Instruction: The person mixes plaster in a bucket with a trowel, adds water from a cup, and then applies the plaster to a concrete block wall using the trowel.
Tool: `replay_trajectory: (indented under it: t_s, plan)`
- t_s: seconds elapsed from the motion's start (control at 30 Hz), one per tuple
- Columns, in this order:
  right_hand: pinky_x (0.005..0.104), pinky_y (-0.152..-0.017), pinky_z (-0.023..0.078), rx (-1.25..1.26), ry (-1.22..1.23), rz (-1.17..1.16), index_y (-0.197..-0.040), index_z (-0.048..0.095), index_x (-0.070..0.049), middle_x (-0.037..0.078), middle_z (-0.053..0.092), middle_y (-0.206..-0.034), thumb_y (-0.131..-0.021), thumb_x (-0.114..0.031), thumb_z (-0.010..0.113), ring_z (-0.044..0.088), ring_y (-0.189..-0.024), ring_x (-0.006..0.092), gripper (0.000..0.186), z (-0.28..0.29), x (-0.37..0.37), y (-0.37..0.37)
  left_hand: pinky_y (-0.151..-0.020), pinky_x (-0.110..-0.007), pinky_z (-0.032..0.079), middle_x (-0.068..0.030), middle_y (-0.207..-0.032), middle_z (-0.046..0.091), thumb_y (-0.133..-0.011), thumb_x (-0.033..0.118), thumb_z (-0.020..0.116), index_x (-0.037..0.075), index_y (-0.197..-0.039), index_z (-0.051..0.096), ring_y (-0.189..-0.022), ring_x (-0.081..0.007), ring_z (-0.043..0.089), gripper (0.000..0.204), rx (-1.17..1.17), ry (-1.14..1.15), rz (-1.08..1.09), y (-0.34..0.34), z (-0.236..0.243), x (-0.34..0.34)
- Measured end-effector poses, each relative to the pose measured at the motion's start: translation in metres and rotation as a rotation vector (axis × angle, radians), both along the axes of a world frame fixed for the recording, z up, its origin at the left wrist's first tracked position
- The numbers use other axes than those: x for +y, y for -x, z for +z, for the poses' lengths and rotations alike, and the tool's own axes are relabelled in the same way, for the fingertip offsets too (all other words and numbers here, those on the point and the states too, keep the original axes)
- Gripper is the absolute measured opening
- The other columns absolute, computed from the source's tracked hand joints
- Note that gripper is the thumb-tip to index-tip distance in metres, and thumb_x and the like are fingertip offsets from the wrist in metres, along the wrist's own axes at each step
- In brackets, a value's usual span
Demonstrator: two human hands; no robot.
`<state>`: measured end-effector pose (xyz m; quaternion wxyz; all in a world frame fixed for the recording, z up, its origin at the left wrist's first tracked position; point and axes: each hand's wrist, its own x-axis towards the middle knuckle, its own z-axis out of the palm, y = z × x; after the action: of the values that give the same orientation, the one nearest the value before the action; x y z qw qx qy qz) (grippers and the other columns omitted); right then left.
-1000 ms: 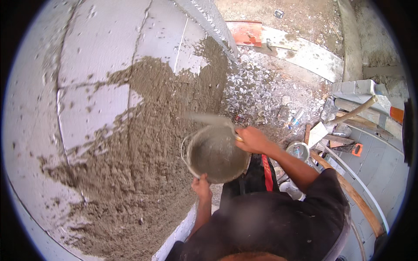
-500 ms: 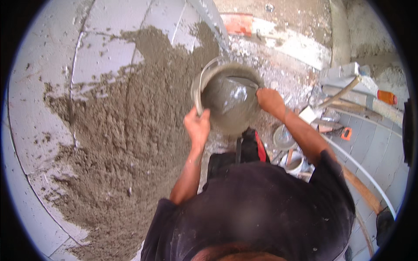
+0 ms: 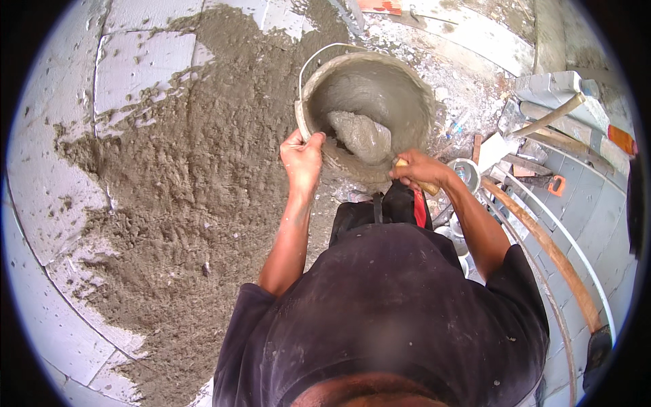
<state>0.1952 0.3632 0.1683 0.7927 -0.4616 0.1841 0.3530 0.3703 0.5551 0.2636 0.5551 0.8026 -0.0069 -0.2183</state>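
My left hand [image 3: 302, 157] is closed on the near rim of the mortar bucket [image 3: 366, 108], thumb over the lip, fingers wrapped on the outer wall. The bucket is held up against the wall, tilted so that its mouth faces me. Its wire bail handle [image 3: 313, 57] arcs off the upper left side of the rim.

Contents: a lump of wet grey mortar [image 3: 363, 134] sits low in the bucket, just right of centre. The inner wall above it is smeared with a thin grey film; the rest of the interior holds no visible heap.

My right hand [image 3: 419, 169] is closed around a wooden tool handle [image 3: 422, 183] at the bucket's lower right rim. The working end of the tool is hidden by the hand and the rim; I cannot tell its type.

Surroundings: the block wall [image 3: 135, 64] to the left of the bucket is white, with visible joints, and carries a broad rough coat of brown-grey plaster [image 3: 183, 190] that reaches up to the bucket's left side. Below right of the bucket, a small metal bowl [image 3: 465, 173] lies near my right wrist. Further right: a long wooden pole [image 3: 542, 244], a curved white pipe [image 3: 576, 251], and a stack of pale blocks [image 3: 549, 91] with a second wooden handle [image 3: 549, 115] resting across them
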Motion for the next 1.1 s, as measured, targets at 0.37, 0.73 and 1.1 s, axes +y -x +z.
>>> replay_trajectory:
  t_s: [0.37,0.73,1.1]
  plan:
    - [0.0253,-0.04,0.035,-0.012,0.12,-0.671,-0.091,0.057,-0.005,-0.001,0.05,-0.059,-0.09,-0.014,0.065,0.046,-0.046,0.0081,0.012,-0.003,-0.029,0.025,-0.058,-0.029,0.046,-0.0033,-0.081,0.066,-0.079,0.003,0.067,-0.002,-0.09,0.068,-0.068,-0.0107,0.056,0.012,0.113,-0.043,0.389,0.021,-0.078,0.072]
    - [0.0435,-0.05,0.047,0.143,1.724,-1.321,-0.084,0.061,0.004,0.017,0.065,-0.065,-0.085,-0.024,0.068,0.062,-0.055,0.0331,0.029,-0.206,-0.077,-0.073,-0.051,-0.027,0.047,-0.0046,-0.082,0.064,-0.079,0.002,0.067,0.003,-0.091,0.062,-0.069,-0.0142,0.061,0.014,0.186,-0.242,0.643,0.082,-0.078,0.184]
    - [0.0427,-0.05,0.049,-0.5,0.494,-0.897,-0.106,0.059,-0.002,0.014,0.063,-0.066,-0.089,-0.021,0.066,0.065,-0.056,0.0296,0.026,0.017,0.126,-0.299,-0.057,-0.03,0.055,-0.0061,-0.089,0.064,-0.08,0.002,0.065,0.003,-0.097,0.06,-0.073,-0.0159,0.064,0.017,0.234,-0.189,0.84,0.102,-0.077,0.181]
